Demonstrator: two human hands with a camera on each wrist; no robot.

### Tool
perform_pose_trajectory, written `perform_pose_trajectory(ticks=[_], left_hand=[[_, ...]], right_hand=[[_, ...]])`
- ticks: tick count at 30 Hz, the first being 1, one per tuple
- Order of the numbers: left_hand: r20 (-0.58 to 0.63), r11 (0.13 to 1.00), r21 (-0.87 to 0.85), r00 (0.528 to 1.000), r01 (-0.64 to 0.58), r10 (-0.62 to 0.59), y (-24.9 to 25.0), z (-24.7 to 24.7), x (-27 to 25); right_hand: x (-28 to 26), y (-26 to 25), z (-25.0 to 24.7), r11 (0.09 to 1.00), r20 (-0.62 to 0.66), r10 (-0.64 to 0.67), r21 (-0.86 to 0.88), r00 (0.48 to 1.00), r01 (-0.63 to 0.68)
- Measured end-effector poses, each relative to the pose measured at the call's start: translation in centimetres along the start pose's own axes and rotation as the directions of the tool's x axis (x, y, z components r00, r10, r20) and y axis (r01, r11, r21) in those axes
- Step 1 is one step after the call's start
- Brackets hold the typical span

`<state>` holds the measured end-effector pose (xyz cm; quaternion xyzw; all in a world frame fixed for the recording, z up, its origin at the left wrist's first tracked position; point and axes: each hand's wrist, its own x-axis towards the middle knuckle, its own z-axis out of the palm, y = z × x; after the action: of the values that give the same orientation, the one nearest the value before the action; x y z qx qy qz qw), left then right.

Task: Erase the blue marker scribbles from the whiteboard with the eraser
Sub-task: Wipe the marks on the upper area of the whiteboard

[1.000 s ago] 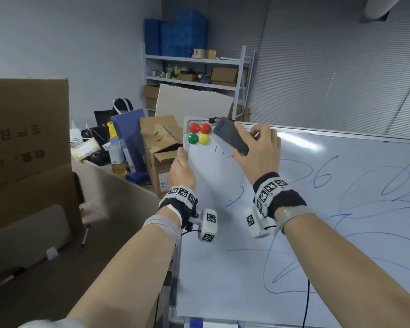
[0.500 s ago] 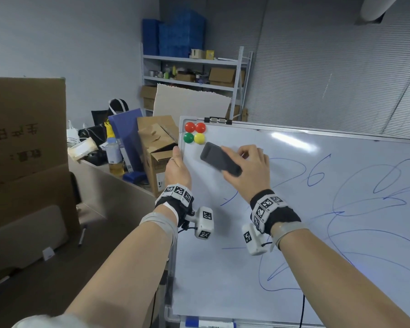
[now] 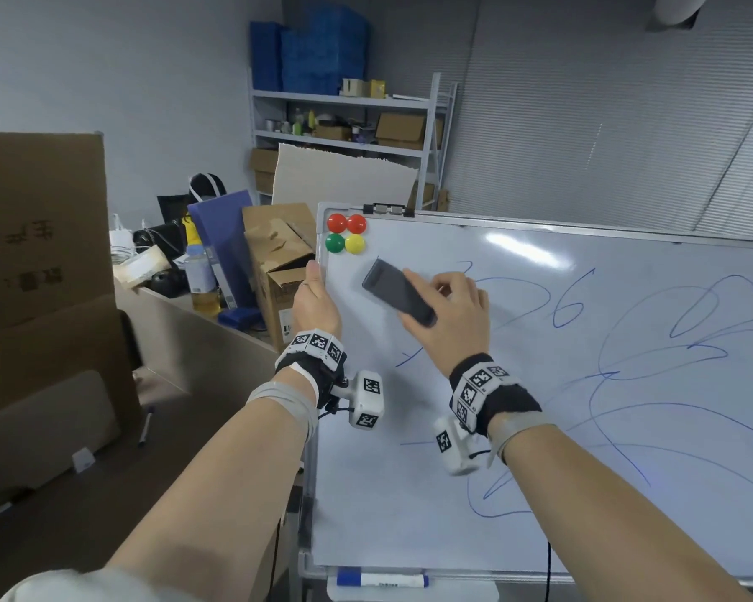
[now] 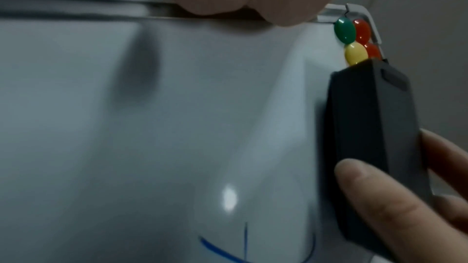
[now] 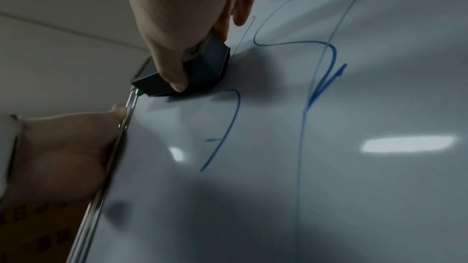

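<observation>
The whiteboard (image 3: 409, 493) stands in front of me, covered with blue marker scribbles (image 3: 687, 354) over its middle and right. My right hand (image 3: 448, 315) grips a dark grey eraser (image 3: 396, 291) and presses it flat on the board's upper left, just below the magnets. In the right wrist view the eraser (image 5: 192, 73) lies against the board with a blue curve (image 5: 228, 127) below it. My left hand (image 3: 316, 302) grips the board's left frame edge. The left wrist view shows the eraser (image 4: 372, 139) beside the magnets (image 4: 352, 41).
Red, green and yellow round magnets (image 3: 345, 233) sit in the board's top left corner. A blue-capped marker (image 3: 381, 580) lies in the tray under the board. Cardboard boxes (image 3: 279, 262), a bottle (image 3: 201, 280) and a metal shelf (image 3: 344, 119) stand behind and left.
My right hand has swept the eraser down and left from the board's top edge to just below the magnets; short blue strokes there are gone. My left hand has stayed on the frame.
</observation>
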<state>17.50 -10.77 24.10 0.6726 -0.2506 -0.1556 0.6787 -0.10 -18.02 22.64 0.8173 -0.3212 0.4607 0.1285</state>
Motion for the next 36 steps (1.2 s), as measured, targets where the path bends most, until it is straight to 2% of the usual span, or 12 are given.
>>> perform_pose_trajectory(ticks=[4, 10, 14, 17, 21, 23, 25, 28, 30, 33, 34, 36], left_hand=[[-0.001, 0.999, 0.045, 1.000, -0.014, 0.014, -0.2, 0.4, -0.5], [0.006, 0.998, 0.065, 1.000, -0.024, 0.023, -0.3, -0.2, -0.5], [-0.003, 0.997, 0.069, 0.999, -0.031, 0.032, -0.3, -0.1, -0.8], [-0.027, 0.998, 0.048, 0.999, -0.032, 0.034, -0.3, 0.1, -1.0], [-0.101, 0.996, 0.087, 0.995, -0.015, 0.024, -0.4, 0.5, -1.4], [-0.138, 0.993, 0.121, 0.990, -0.013, 0.030, -0.4, 0.7, -1.8], [-0.162, 0.988, 0.153, 0.986, 0.000, 0.025, -0.5, 0.8, -1.9], [-0.189, 0.985, 0.170, 0.982, 0.019, 0.013, -0.4, 1.1, -1.7], [-0.201, 0.985, 0.169, 0.980, 0.027, 0.008, -0.4, 1.3, -1.7], [-0.196, 0.985, 0.171, 0.980, 0.021, 0.013, -0.6, 1.5, -1.8], [-0.202, 0.985, 0.171, 0.979, 0.019, 0.016, -0.7, 1.5, -1.8], [-0.222, 0.986, 0.165, 0.975, 0.015, 0.023, -0.8, 1.4, -1.6]], right_hand=[[2.5, 0.2, -0.9, 0.982, -0.123, 0.188, 0.007, 0.975, -0.188], [1.3, -0.8, 0.0, 0.981, 0.012, -0.170, -0.090, 0.985, 0.170], [1.0, 0.8, -0.6, 0.989, -0.096, 0.070, -0.121, 0.993, -0.081], [0.4, 2.2, -1.1, 0.944, -0.204, 0.297, -0.080, 0.933, -0.319], [-1.4, 3.1, -1.0, 0.901, -0.253, 0.387, -0.102, 0.887, -0.422], [-2.1, 3.2, -1.2, 0.929, -0.240, 0.328, -0.093, 0.914, -0.358], [-2.7, 2.9, -1.1, 0.979, -0.155, 0.137, -0.126, 0.978, -0.157], [-2.2, 3.2, -1.6, 0.982, -0.043, -0.011, -0.190, 0.999, 0.003], [-1.6, 4.6, -2.5, 0.969, -0.133, 0.165, -0.162, 0.977, -0.186], [-1.0, 7.2, -3.8, 0.827, -0.209, 0.556, 0.046, 0.804, -0.560], [-1.1, 7.3, -3.9, 0.820, -0.192, 0.567, 0.042, 0.801, -0.571], [-1.7, 6.2, -3.5, 0.919, -0.162, 0.383, -0.037, 0.909, -0.394]])
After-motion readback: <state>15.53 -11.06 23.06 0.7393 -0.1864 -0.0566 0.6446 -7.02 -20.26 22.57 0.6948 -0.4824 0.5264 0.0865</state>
